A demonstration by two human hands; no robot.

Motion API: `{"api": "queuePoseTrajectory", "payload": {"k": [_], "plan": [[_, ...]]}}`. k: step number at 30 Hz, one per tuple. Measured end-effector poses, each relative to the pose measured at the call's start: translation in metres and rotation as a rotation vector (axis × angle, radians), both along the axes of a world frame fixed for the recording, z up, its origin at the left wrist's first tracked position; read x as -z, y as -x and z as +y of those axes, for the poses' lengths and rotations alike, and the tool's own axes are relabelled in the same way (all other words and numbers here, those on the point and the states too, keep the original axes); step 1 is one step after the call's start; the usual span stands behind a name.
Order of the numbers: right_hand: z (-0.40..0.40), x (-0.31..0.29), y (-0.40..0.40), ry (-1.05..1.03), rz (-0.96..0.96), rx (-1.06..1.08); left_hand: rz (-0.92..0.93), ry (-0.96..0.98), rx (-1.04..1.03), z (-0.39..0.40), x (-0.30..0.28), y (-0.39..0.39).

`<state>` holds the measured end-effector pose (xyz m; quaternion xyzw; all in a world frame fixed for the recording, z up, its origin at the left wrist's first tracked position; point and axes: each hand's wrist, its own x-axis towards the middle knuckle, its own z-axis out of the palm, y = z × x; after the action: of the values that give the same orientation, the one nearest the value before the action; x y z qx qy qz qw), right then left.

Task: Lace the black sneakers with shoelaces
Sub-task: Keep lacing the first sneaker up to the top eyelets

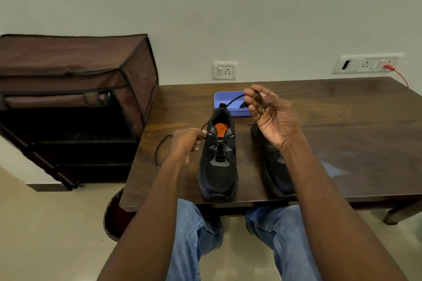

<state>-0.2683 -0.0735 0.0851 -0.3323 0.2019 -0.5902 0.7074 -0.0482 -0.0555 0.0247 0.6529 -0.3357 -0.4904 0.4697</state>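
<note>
At frame centre, the black sneaker [218,157] is stood on the wooden table [342,134]. One end of its black shoelace [233,101] is pinched by the raised right hand [269,113], the other by the left hand [186,143]. The cord is judged limp and light, best gripped near its stiff tip.

Head view, looking down, close over table [342,134].
</note>
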Motion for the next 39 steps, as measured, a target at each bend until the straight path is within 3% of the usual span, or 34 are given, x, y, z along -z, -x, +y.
{"api": "queuePoseTrajectory", "payload": {"k": [4, 6, 8, 11, 13, 16, 20, 24, 28, 32, 39], "plan": [[-0.008, 0.012, -0.003, -0.033, 0.404, 0.332, -0.066, -0.100, 0.745, 0.009, -0.005, 0.009], [-0.012, 0.017, -0.004, -0.043, 0.656, 0.465, -0.063, -0.179, 0.965, 0.011, -0.002, 0.013], [-0.011, 0.017, -0.005, -0.068, 0.730, 0.476, -0.093, -0.161, 0.873, 0.010, -0.002, 0.014], [-0.003, 0.018, -0.011, -0.072, 0.889, 0.328, -0.103, -0.020, 0.324, 0.004, -0.003, 0.009], [0.001, 0.020, -0.017, -0.030, 1.055, 0.206, -0.006, 0.088, 0.096, -0.001, -0.002, 0.008], [0.003, 0.023, -0.028, 0.010, 1.201, 0.066, 0.124, 0.186, 0.145, -0.001, -0.004, 0.009], [-0.001, 0.026, -0.032, -0.002, 1.281, 0.060, 0.155, 0.144, 0.267, 0.003, -0.005, 0.012], [-0.006, 0.033, -0.028, -0.042, 1.383, 0.096, 0.169, 0.116, 0.235, 0.002, -0.004, 0.012], [-0.012, 0.046, -0.032, 0.077, 1.603, 0.124, 0.231, 0.157, 0.169, 0.000, -0.004, 0.017], [-0.011, 0.049, -0.044, 0.266, 1.496, 0.032, 0.192, 0.203, 0.110, 0.000, -0.003, 0.022], [-0.014, 0.063, -0.058, 0.210, 1.389, 0.140, 0.035, 0.207, 0.035, -0.005, 0.010, 0.022]]}}
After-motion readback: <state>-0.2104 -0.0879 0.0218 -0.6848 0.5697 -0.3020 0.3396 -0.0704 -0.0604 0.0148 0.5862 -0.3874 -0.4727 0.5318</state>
